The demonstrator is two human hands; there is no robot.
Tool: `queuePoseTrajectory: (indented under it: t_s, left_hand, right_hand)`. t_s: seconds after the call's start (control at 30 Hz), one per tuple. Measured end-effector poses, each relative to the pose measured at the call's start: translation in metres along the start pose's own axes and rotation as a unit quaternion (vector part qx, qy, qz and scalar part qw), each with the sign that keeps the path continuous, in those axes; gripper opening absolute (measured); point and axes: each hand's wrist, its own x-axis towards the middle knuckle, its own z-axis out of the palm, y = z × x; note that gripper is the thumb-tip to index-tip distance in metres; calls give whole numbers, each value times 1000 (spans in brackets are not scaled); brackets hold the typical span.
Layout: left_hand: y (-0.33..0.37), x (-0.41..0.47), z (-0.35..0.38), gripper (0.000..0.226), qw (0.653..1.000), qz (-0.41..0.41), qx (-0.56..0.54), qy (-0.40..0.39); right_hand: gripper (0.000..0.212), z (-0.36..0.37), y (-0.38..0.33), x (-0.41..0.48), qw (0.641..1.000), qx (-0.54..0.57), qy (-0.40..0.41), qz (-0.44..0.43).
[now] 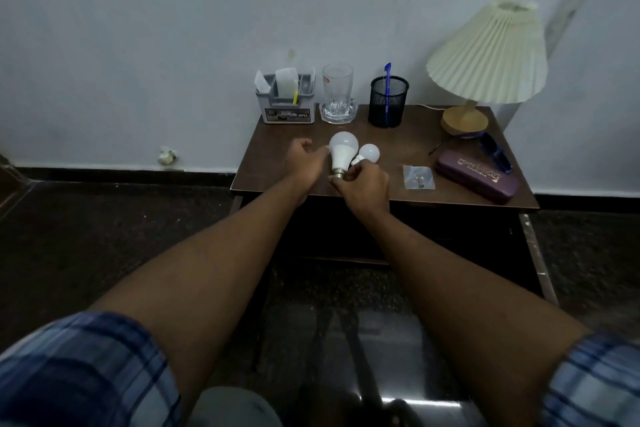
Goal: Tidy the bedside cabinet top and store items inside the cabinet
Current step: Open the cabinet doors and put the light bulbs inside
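A brown bedside cabinet (pixel 408 146) stands against the wall. My right hand (pixel 363 187) grips the bases of two white bulbs, a large bulb (pixel 343 149) and a small bulb (pixel 370 152), just above the top's front middle. My left hand (pixel 306 159) hovers to the left of the large bulb with fingers loosely curled, holding nothing; a fingertip reaches toward the bulb's side. Whether it touches is unclear.
Along the back stand a grey organizer (pixel 285 100), a glass on a coaster (pixel 337 94), a black mesh pen cup (pixel 388 102) and a lamp (pixel 488 59). A purple case (pixel 476 177), blue sunglasses (pixel 495 152) and a small plastic packet (pixel 418 177) lie at right. The cabinet front below is dark.
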Motion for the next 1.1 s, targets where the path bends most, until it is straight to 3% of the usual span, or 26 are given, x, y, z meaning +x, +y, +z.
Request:
queuePoseTrajectory:
  t_s: [0.23,0.47,1.1]
  left_hand:
    - [8,31,27,76,996,39,-7,-84]
    - [2,38,37,40,996,53,16,-67]
    - [5,-26,-29,39,998,48,-34,-38]
  right_hand:
    - [29,19,5,6,999,-26,29,-1]
    - [24,15,7,9,999,-6,27,-21]
    - [14,-20,6,-27,998,49,-24,-18]
